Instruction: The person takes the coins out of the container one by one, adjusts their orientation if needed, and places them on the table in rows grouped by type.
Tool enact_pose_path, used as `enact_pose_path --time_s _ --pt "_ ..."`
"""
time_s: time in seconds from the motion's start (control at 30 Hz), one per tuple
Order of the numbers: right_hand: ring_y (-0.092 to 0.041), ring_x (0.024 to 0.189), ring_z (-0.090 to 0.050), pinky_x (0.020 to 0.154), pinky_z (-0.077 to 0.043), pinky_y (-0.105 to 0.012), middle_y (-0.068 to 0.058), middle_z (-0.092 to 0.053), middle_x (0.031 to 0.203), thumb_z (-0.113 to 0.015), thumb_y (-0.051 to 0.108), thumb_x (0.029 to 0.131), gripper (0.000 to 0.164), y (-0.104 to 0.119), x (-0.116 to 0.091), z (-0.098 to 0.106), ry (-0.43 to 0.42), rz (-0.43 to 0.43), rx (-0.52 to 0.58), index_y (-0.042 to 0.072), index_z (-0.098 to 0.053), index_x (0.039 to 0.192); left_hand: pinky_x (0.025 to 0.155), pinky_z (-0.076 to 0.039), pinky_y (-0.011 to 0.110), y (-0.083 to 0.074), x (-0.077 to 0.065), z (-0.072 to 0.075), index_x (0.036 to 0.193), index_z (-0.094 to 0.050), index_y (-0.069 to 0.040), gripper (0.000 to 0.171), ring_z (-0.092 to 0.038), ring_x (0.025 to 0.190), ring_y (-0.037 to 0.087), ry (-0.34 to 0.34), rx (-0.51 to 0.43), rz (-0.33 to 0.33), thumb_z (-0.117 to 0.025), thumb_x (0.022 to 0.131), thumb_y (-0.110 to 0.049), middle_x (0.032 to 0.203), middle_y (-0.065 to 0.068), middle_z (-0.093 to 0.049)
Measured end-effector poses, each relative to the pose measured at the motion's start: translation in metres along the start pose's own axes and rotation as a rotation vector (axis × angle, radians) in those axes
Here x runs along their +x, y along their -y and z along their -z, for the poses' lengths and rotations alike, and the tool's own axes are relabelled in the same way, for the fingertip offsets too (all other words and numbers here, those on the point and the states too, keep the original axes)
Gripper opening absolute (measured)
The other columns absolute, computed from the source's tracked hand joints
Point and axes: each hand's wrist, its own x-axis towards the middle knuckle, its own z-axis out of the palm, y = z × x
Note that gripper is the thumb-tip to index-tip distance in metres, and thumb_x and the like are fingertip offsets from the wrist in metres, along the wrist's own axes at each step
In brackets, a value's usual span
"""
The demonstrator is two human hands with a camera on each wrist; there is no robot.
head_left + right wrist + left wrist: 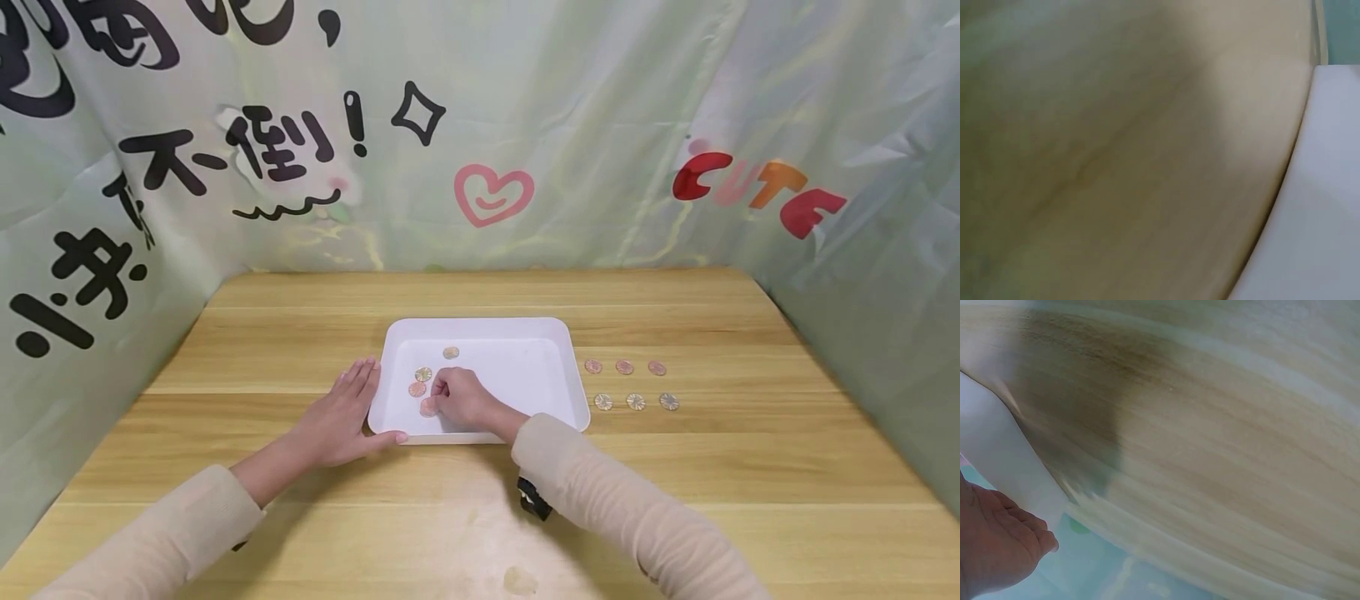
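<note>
A white tray [555, 333] sits mid-table with a few coin-like discs in it: one at the back [451, 352], one [423, 374] and a pinkish one [417, 389] left of my right hand. My right hand [459, 398] is inside the tray, fingers curled down onto a pinkish disc [428, 407] at its fingertips. My left hand [347, 412] lies flat and open on the table against the tray's left edge, thumb along the front rim. The left wrist view shows the palm [997, 544] beside the tray wall [1004, 456]. The right wrist view shows only wood and the tray rim [1329, 187].
Right of the tray, six discs lie in two rows on the wooden table [480, 500]: three pinkish [625, 367] behind, three pale [635, 402] in front. A printed fabric backdrop [480, 125] encloses the table on three sides.
</note>
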Motion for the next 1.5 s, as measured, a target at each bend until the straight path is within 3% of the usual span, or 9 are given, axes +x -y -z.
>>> enact_pose_path --time_s 0.2,0.4,0.93,1.5 --pt "-0.009 0.057 -0.045 0.052 -0.036 -0.015 -0.001 -0.052 0.063 -0.056 0.000 0.086 0.011 0.000 0.000 0.010 0.012 -0.057 0.077 -0.001 -0.060 0.076 0.111 -0.025 0.055 0.000 0.000 0.002 0.141 -0.023 0.014 0.104 -0.018 0.139 0.044 -0.001 -0.001 0.002 -0.057 0.079 -0.063 0.148 0.031 -0.022" --pt "-0.008 0.048 -0.048 0.046 -0.037 -0.015 -0.002 -0.056 0.060 -0.058 0.002 0.087 0.010 0.000 -0.003 0.019 -0.006 -0.140 0.182 -0.003 -0.060 0.079 0.111 -0.025 0.055 0.001 0.000 0.003 0.140 -0.023 0.014 0.104 -0.018 0.139 0.044 -0.002 0.004 -0.003 -0.056 0.079 -0.063 0.148 0.031 -0.022" --pt "-0.007 0.046 -0.045 0.045 -0.037 -0.016 -0.001 -0.054 0.059 -0.061 0.007 0.087 0.012 -0.009 -0.023 0.057 -0.103 -0.211 0.314 -0.001 -0.059 0.078 0.113 -0.022 0.053 -0.002 0.002 0.005 0.141 -0.021 0.014 0.103 -0.018 0.140 0.043 0.024 0.001 -0.008 -0.056 0.080 -0.062 0.149 0.030 -0.020" --pt "-0.008 0.052 -0.045 0.049 -0.041 -0.018 -0.002 -0.056 0.067 -0.056 0.008 0.091 0.013 -0.048 -0.059 0.111 -0.168 -0.299 0.307 -0.004 -0.057 0.089 0.113 -0.022 0.053 0.000 0.001 0.001 0.141 -0.020 0.014 0.105 -0.018 0.140 0.042 0.030 0.004 -0.012 -0.054 0.080 -0.064 0.150 0.030 -0.019"
